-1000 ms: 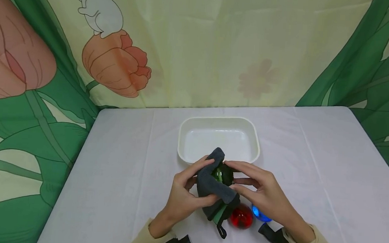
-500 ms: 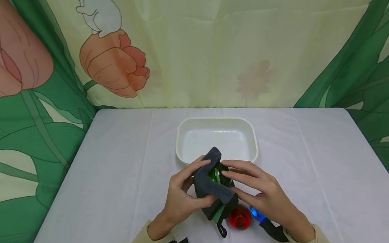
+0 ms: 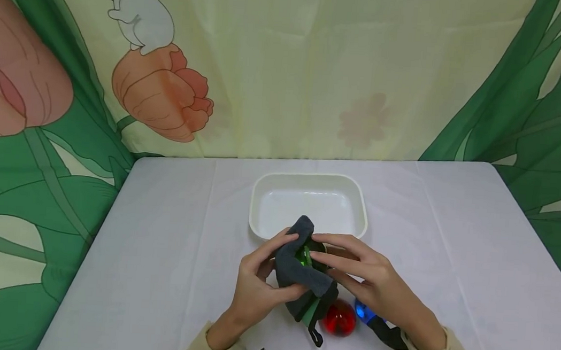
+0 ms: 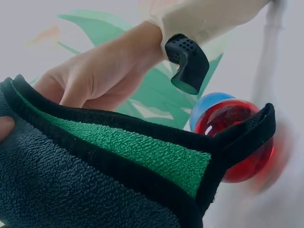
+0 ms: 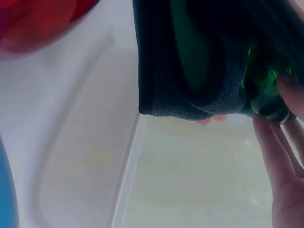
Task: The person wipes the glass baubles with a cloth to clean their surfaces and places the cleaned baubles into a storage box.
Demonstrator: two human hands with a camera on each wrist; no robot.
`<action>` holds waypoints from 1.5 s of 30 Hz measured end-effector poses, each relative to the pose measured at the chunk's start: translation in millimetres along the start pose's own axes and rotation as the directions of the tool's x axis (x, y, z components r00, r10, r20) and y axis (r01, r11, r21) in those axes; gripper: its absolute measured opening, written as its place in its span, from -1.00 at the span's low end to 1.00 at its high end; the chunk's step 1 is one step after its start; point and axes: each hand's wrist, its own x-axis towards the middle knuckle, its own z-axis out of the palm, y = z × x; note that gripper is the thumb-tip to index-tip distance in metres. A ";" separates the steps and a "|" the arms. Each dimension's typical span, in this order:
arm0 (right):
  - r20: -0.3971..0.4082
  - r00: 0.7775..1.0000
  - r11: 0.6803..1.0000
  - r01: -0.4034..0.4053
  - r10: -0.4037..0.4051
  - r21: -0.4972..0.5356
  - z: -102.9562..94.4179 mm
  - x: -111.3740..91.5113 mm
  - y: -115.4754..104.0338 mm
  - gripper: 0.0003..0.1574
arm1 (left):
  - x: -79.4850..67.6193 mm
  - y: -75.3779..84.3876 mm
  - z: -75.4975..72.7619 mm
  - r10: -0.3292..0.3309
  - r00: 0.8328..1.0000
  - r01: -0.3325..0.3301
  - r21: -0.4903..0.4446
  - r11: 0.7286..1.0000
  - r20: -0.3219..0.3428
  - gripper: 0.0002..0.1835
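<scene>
A clear green ball (image 3: 306, 257) sits partly wrapped in a dark grey cloth (image 3: 296, 269) with black edging, a green inner side and a hanging loop. My left hand (image 3: 259, 289) grips the cloth around the ball, thumb in front and fingers behind. The right hand (image 3: 373, 274) holds the ball's bare right side with its fingertips; in the right wrist view these fingers (image 5: 273, 147) touch the shiny green surface. Below the cloth, a clear red ball (image 3: 340, 319) rests on the table. Beside it, a blue ball (image 3: 364, 310) is partly hidden by the right wrist's camera.
A white rectangular tray (image 3: 309, 177) stands just beyond the hands. White cloth covers the table (image 3: 171, 232). Behind it hangs a printed curtain (image 3: 286, 79). Black wrist cameras hang under both sleeves, the right one (image 3: 388, 334) close to the blue ball.
The right fingers have shifted over the green ball, whose visible part has become smaller. The left hand keeps its hold on the cloth. The whole view has shifted slightly.
</scene>
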 end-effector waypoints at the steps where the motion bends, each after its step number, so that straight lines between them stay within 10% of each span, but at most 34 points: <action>1: 0.000 1.000 1.000 -0.004 0.004 -0.006 0.4 -0.1 -0.5 -0.57 | -0.3 0.2 0.0 0.000 1.000 0.000 0.001 1.000 -0.003 -0.26; 12: 0.039 0.964 0.947 -0.267 0.265 0.176 1.8 -3.3 -6.7 -0.35 | -0.1 2.7 0.1 0.044 0.999 -0.044 0.031 0.999 0.006 -0.29; 27: -0.053 0.998 0.996 0.036 -0.032 0.079 3.9 0.2 2.0 -0.59 | 0.6 2.3 -0.3 0.039 0.999 -0.039 -0.003 0.999 -0.014 -0.34; 38: -0.028 1.000 0.999 0.014 -0.012 0.053 -0.7 -2.8 -0.3 -0.58 | -1.8 2.2 3.7 0.017 1.000 -0.017 -0.020 1.000 0.007 -0.25; 45: -0.028 0.984 0.976 -0.171 0.177 0.137 -3.1 -5.3 -5.9 -0.42 | -1.9 3.5 4.6 0.016 1.000 -0.016 -0.002 1.000 0.023 -0.24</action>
